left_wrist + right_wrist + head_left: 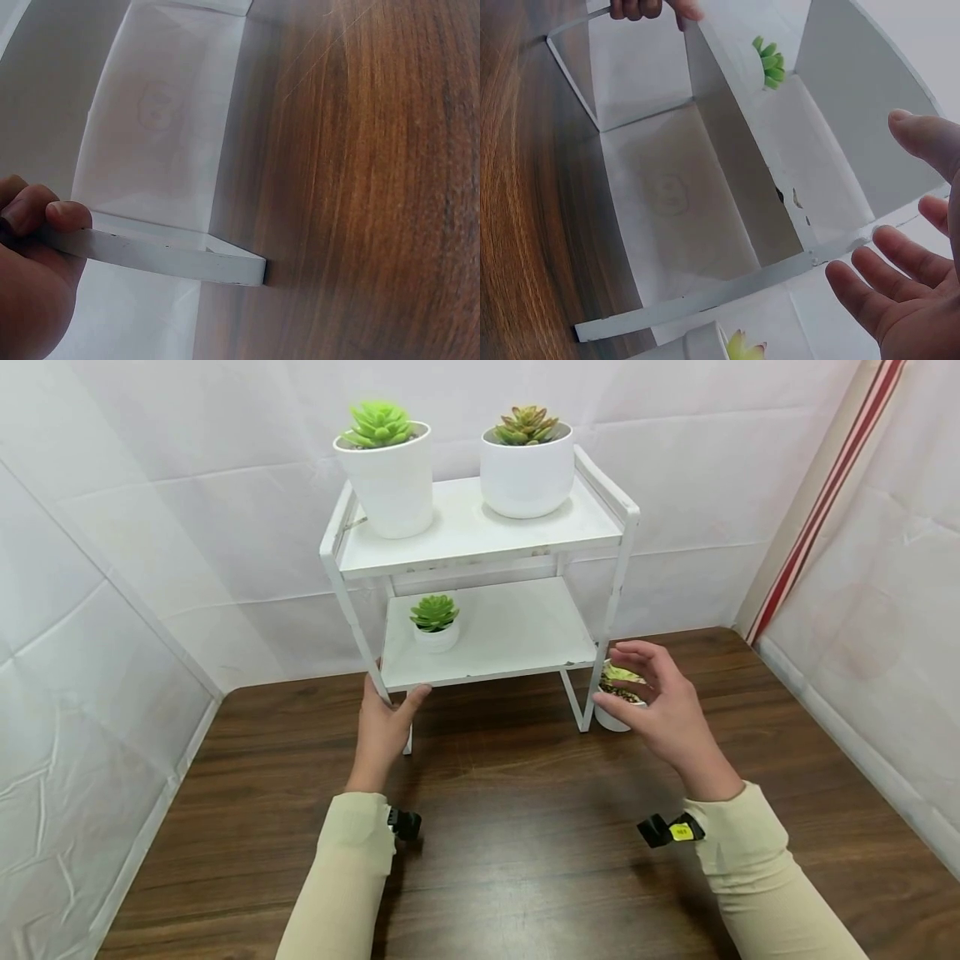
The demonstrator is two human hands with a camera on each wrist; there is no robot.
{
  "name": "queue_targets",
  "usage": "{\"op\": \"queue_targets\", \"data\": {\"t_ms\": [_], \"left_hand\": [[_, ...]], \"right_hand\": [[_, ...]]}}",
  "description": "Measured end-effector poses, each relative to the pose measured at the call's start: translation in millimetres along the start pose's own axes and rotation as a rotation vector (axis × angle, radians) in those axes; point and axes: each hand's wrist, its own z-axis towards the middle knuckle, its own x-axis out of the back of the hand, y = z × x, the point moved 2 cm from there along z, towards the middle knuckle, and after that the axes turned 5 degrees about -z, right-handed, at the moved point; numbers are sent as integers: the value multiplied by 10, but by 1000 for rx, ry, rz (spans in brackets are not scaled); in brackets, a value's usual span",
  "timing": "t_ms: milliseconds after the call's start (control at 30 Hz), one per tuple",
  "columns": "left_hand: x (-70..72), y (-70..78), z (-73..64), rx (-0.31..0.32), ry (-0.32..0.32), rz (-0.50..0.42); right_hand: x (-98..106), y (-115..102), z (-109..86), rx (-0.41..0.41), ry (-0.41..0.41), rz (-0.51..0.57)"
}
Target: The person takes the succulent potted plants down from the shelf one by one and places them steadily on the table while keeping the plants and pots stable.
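A white two-tier shelf [517, 618] stands on the wooden table. My left hand [384, 727] grips its left front leg just under the lower tier, thumb along the front edge. In the left wrist view, curled fingers [69, 216] wrap the white leg [172, 259]. Beside the right front leg, my right hand [667, 706] is held with fingers spread and nothing between them. In the right wrist view its fingertips come close to that leg [705, 295]. Partly hidden behind this hand is a small potted succulent [613, 721] on the table.
The upper tier carries a bright green succulent in a tall white pot [393, 485] and a reddish-green one in a rounded white pot [527, 477]. A small potted green succulent [435, 625] sits on the lower tier's left. White sheeting [247, 527] surrounds the table [480, 860].
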Motion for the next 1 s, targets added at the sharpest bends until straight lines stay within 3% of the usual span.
{"op": "queue_targets", "data": {"t_ms": [1000], "left_hand": [[-2, 9, -10, -7, 5, -5]], "right_hand": [[-215, -125, 128, 49, 3, 65]]}}
